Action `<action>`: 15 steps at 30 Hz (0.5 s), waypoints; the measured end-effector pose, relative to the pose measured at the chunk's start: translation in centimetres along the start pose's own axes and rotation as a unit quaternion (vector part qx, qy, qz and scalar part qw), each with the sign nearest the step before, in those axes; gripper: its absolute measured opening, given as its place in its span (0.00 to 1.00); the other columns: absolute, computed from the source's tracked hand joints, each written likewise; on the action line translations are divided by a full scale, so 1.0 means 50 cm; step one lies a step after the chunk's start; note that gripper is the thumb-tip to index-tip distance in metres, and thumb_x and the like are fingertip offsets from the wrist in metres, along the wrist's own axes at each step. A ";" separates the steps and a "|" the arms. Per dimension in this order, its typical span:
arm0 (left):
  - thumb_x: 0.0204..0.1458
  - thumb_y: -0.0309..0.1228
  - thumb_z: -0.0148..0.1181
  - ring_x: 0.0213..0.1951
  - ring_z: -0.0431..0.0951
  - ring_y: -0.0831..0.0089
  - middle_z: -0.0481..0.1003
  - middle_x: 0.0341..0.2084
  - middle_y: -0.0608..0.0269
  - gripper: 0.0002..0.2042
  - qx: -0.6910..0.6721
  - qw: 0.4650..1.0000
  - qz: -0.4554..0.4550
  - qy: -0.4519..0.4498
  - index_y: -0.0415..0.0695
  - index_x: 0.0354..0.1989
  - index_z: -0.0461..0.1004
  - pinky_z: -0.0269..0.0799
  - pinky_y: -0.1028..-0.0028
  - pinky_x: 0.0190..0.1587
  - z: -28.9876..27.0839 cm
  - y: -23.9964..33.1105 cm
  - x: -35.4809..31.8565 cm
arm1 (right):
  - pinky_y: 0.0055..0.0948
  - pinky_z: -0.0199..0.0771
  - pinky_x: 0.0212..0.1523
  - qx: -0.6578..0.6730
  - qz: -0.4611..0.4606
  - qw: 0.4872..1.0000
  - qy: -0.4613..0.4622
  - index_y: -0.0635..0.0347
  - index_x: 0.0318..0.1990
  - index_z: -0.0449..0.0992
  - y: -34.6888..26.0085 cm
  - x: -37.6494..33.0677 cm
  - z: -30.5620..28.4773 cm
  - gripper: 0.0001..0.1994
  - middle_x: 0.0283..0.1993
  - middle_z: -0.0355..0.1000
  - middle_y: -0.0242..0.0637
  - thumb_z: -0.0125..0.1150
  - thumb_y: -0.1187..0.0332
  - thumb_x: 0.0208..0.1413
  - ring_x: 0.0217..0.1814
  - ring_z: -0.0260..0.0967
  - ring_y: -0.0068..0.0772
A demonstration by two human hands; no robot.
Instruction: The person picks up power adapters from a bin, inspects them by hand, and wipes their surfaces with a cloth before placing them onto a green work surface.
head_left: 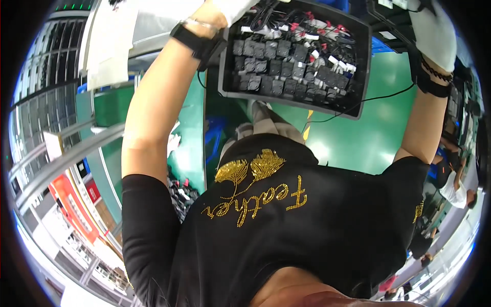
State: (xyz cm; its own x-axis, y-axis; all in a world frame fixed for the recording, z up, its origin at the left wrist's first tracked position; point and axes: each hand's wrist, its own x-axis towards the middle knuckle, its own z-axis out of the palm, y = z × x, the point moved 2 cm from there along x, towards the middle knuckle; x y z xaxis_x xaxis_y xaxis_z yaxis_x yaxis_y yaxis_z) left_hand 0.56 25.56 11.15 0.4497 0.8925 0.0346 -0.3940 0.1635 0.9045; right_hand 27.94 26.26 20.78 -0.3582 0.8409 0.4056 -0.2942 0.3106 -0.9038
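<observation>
My left hand [232,7] wears a white glove and is at the top edge, over the left rim of a black bin [221,77]. Its fingers run out of the picture, beside a bundle of black cable [263,16]. The bin holds rows of black, block-shaped adapters [276,69] and, at the far side, tangled black cables with white tags and red parts [327,28]. My right hand [434,38], also in a white glove, is at the upper right beside a black tray [391,18]. Its fingertips are cut off by the edge, so whatever it grips is hidden.
Across the bin's near right corner runs a thin black cable [378,97] toward my right wrist. Left of me are a metal rail [76,158] and a table with white sheeting [110,46]. More dark parts [181,199] lie low at my left. Other people [455,189] are at the far right.
</observation>
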 end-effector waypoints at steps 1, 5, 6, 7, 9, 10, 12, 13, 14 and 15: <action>0.56 0.29 0.53 0.31 0.74 0.76 0.74 0.28 0.64 0.10 0.000 1.000 -0.003 -0.009 0.36 0.41 0.72 0.69 0.79 0.37 0.002 -0.016 0.037 | 0.27 0.73 0.39 -0.036 0.016 0.993 0.107 0.67 0.51 0.67 0.002 -0.006 -0.002 0.18 0.42 0.72 0.42 0.47 0.61 0.61 0.39 0.72 0.30; 0.55 0.31 0.54 0.36 0.76 0.74 0.77 0.29 0.63 0.09 0.222 0.966 -0.133 0.018 0.39 0.37 0.76 0.70 0.77 0.38 -0.036 -0.097 0.147 | 0.21 0.69 0.41 -0.194 0.047 0.969 0.147 0.65 0.67 0.43 0.004 -0.001 0.016 0.40 0.47 0.67 0.38 0.60 0.68 0.51 0.40 0.68 0.25; 0.55 0.31 0.54 0.36 0.76 0.74 0.77 0.29 0.63 0.09 0.220 0.966 -0.136 0.020 0.39 0.37 0.76 0.70 0.77 0.38 -0.060 -0.131 0.159 | 0.21 0.68 0.42 -0.238 0.060 0.963 0.106 0.65 0.67 0.43 0.024 0.003 -0.002 0.41 0.49 0.66 0.38 0.62 0.70 0.49 0.42 0.67 0.25; 0.54 0.31 0.54 0.35 0.77 0.73 0.78 0.29 0.61 0.09 0.370 0.928 -0.002 0.040 0.38 0.38 0.76 0.70 0.76 0.38 -0.068 -0.156 0.174 | 0.23 0.66 0.48 -0.310 0.055 0.945 0.087 0.65 0.67 0.44 0.036 0.002 0.001 0.42 0.53 0.63 0.38 0.63 0.72 0.46 0.49 0.64 0.27; 0.51 0.31 0.55 0.35 0.77 0.68 0.78 0.33 0.54 0.12 0.442 0.890 0.078 0.085 0.37 0.39 0.75 0.71 0.72 0.39 -0.092 -0.212 0.170 | 0.28 0.59 0.57 -0.489 -0.082 0.868 -0.026 0.66 0.66 0.47 0.109 -0.007 -0.031 0.44 0.57 0.60 0.43 0.67 0.68 0.42 0.56 0.60 0.36; 0.52 0.33 0.55 0.35 0.77 0.68 0.78 0.33 0.54 0.12 0.462 0.883 -0.015 0.088 0.38 0.40 0.76 0.71 0.73 0.40 -0.093 -0.225 0.156 | 0.29 0.57 0.59 -0.612 -0.148 0.775 -0.059 0.66 0.65 0.48 0.145 -0.020 -0.025 0.44 0.58 0.59 0.45 0.68 0.66 0.42 0.57 0.60 0.38; 0.53 0.35 0.55 0.35 0.78 0.67 0.78 0.36 0.54 0.14 0.341 0.937 -0.050 0.054 0.40 0.45 0.74 0.72 0.74 0.40 -0.079 -0.235 0.070 | 0.33 0.61 0.58 -0.642 -0.122 0.738 -0.167 0.66 0.62 0.55 0.242 -0.052 -0.039 0.41 0.56 0.61 0.52 0.69 0.63 0.40 0.57 0.62 0.44; 0.54 0.38 0.53 0.38 0.77 0.67 0.78 0.35 0.55 0.15 0.509 0.859 -0.024 0.052 0.40 0.42 0.75 0.70 0.73 0.43 -0.115 -0.255 0.050 | 0.36 0.64 0.56 -0.622 -0.030 0.745 -0.237 0.63 0.62 0.55 0.299 -0.072 -0.034 0.39 0.58 0.59 0.51 0.66 0.68 0.40 0.58 0.61 0.47; 0.53 0.41 0.51 0.44 0.76 0.60 0.76 0.42 0.52 0.18 0.496 0.859 -0.113 0.063 0.41 0.45 0.74 0.68 0.70 0.47 -0.095 -0.253 0.020 | 0.40 0.67 0.54 -0.601 0.079 0.739 -0.293 0.60 0.62 0.56 0.356 -0.117 -0.058 0.37 0.60 0.56 0.51 0.63 0.72 0.40 0.58 0.61 0.51; 0.53 0.40 0.51 0.44 0.75 0.59 0.76 0.40 0.51 0.17 0.514 0.846 -0.128 0.064 0.41 0.44 0.75 0.69 0.70 0.47 -0.105 -0.258 -0.019 | 0.40 0.59 0.62 -0.622 0.023 0.695 -0.361 0.54 0.64 0.52 0.396 -0.146 -0.059 0.43 0.62 0.55 0.47 0.64 0.75 0.35 0.63 0.54 0.51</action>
State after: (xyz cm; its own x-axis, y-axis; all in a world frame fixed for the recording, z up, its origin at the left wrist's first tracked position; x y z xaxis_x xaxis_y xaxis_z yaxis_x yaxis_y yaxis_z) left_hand 1.01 24.78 -2.79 0.2978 0.9323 -0.2051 0.6376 -0.0344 0.7696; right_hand 27.36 27.58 -0.49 -0.8251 0.5606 -0.0707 0.5643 0.8110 -0.1547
